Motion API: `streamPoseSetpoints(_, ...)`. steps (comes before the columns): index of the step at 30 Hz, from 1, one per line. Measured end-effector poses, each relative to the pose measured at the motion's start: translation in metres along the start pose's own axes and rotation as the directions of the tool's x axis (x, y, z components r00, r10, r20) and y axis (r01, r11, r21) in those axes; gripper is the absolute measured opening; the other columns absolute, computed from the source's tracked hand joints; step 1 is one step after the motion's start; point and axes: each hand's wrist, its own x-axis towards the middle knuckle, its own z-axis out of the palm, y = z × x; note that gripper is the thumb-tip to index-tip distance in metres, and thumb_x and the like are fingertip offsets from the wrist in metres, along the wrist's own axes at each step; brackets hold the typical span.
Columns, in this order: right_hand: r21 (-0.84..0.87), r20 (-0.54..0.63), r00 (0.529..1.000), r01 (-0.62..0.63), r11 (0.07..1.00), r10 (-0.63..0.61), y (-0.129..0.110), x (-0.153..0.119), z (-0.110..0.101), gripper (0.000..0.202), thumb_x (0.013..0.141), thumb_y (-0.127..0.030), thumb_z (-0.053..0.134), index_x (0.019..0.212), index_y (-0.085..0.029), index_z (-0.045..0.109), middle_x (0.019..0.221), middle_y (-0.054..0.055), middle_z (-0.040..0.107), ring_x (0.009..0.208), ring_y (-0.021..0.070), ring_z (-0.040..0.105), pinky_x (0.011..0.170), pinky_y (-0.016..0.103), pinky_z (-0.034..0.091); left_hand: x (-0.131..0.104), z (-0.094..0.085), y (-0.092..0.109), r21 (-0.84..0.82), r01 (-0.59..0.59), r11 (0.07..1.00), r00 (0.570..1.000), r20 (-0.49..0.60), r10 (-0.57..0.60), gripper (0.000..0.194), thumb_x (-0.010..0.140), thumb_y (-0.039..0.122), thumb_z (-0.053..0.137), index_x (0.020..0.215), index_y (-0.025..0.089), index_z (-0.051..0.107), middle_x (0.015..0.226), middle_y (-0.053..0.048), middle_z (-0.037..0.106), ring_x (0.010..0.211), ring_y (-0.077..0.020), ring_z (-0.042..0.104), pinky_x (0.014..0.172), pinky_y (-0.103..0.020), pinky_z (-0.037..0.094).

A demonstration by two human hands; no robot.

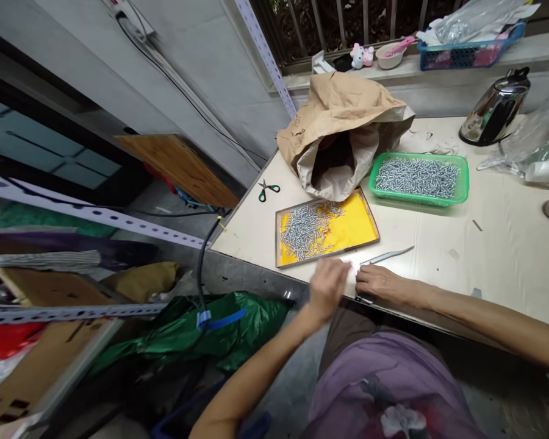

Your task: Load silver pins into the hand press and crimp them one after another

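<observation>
Head view, silvery strip (388,255), beside right grip (379,283)

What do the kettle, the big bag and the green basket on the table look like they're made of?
Kettle: probably polished steel, given mirror-like reflections; its black handle could be plastic.
Bag: matte brown paper, judging by its stiff creases.
Green basket: likely glossy moulded plastic, slightly translucent.
</observation>
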Motion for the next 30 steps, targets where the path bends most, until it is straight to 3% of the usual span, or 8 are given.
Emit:
streamPoseSetpoints(5,-0.082,-0.114,0.989,0.083,0.993,-0.092,0.007,-0.014,0.024,0.037,0.099,-0.012,0.024,0.093,-0.018,0.06,0.088,0.005,0.058,0.079,0.0159,0.046,0.075,0.03,0.033,0.044,-0.001,-0.076,0.252,0.207,0.945,0.896,0.34,-0.287,0.016,0.089,0.02,0.056,0.081,0.018,0.07,0.082,-0.007,0.063,0.088,-0.0208,0.053,0.074,-0.032,0.045)
streamPoseSetpoints(9,-0.076,-0.071,0.996,0.058,0.995,-0.063,0.006,-0.016,0.029,0.038,0.1,-0.016,0.023,0.096,-0.019,0.061,0.088,0.005,0.059,0.08,0.0159,0.047,0.075,0.03,0.033,0.058,0.012,-0.09,0.258,0.126,0.958,0.776,0.576,-0.257,0.021,0.088,0.02,0.056,0.073,0.016,0.07,0.084,-0.009,0.063,0.092,-0.0221,0.053,0.075,-0.031,0.044)
streamPoseSetpoints(13,-0.087,0.063,0.997,-0.045,0.995,0.051,-0.003,0.001,0.014,0.03,0.097,-0.015,0.032,0.091,-0.018,0.062,0.085,0.007,0.06,0.082,0.0181,0.05,0.073,0.032,0.035,0.065,0.016,-0.091,0.241,0.076,0.968,0.736,0.642,-0.217,0.019,0.086,0.016,0.056,0.073,0.014,0.069,0.082,-0.01,0.064,0.088,-0.022,0.055,0.077,-0.032,0.044)
streamPoseSetpoints(16,-0.038,0.249,0.94,-0.23,0.973,0.232,-0.01,0.022,-0.006,0.018,0.092,-0.014,0.045,0.091,-0.015,0.063,0.091,0.009,0.062,0.086,0.019,0.053,0.073,0.031,0.037,0.067,0.014,-0.092,0.201,0.103,0.974,0.756,0.621,-0.208,0.015,0.082,0.012,0.057,0.072,0.014,0.067,0.077,-0.008,0.064,0.083,-0.0201,0.057,0.076,-0.03,0.045)
streamPoseSetpoints(19,0.083,0.34,0.877,-0.388,0.918,0.34,-0.015,0.036,-0.023,0.017,0.091,-0.019,0.049,0.098,-0.016,0.064,0.1,0.009,0.062,0.09,0.0187,0.056,0.071,0.028,0.039,0.062,0.01,-0.087,0.156,0.186,0.97,0.851,0.468,-0.239,0.011,0.081,0.01,0.057,0.076,0.015,0.065,0.078,-0.006,0.065,0.08,-0.0183,0.058,0.074,-0.029,0.046)
streamPoseSetpoints(24,0.01,0.334,0.815,-0.506,0.863,0.474,-0.026,0.038,-0.034,0.024,0.093,-0.016,0.044,0.105,-0.015,0.064,0.107,0.012,0.062,0.097,0.0217,0.057,0.071,0.029,0.04,0.023,-0.005,-0.039,-0.054,0.224,0.973,0.966,0.145,-0.214,0.009,0.089,0.021,0.055,0.085,0.017,0.062,0.077,-0.003,0.064,0.068,-0.0128,0.058,0.064,-0.024,0.048)
streamPoseSetpoints(27,-0.004,0.365,0.841,-0.429,0.904,0.4,-0.026,0.039,-0.037,0.023,0.09,-0.014,0.047,0.104,-0.013,0.065,0.109,0.014,0.063,0.098,0.0212,0.059,0.074,0.028,0.041,-0.013,-0.01,0.0,-0.178,0.038,0.983,0.995,0.095,-0.022,0.009,0.091,0.018,0.051,0.093,0.016,0.061,0.081,-0.004,0.067,0.073,-0.0128,0.064,0.067,-0.024,0.052)
streamPoseSetpoints(30,-0.024,0.444,0.805,-0.428,0.904,0.393,-0.018,0.049,-0.04,0.024,0.09,-0.016,0.046,0.099,-0.014,0.068,0.104,0.013,0.066,0.091,0.0207,0.062,0.068,0.027,0.041,-0.04,-0.006,0.025,-0.252,-0.209,0.945,0.96,0.133,0.248,0.012,0.092,0.013,0.048,0.096,0.015,0.06,0.096,-0.009,0.071,0.095,-0.0164,0.067,0.083,-0.03,0.057)
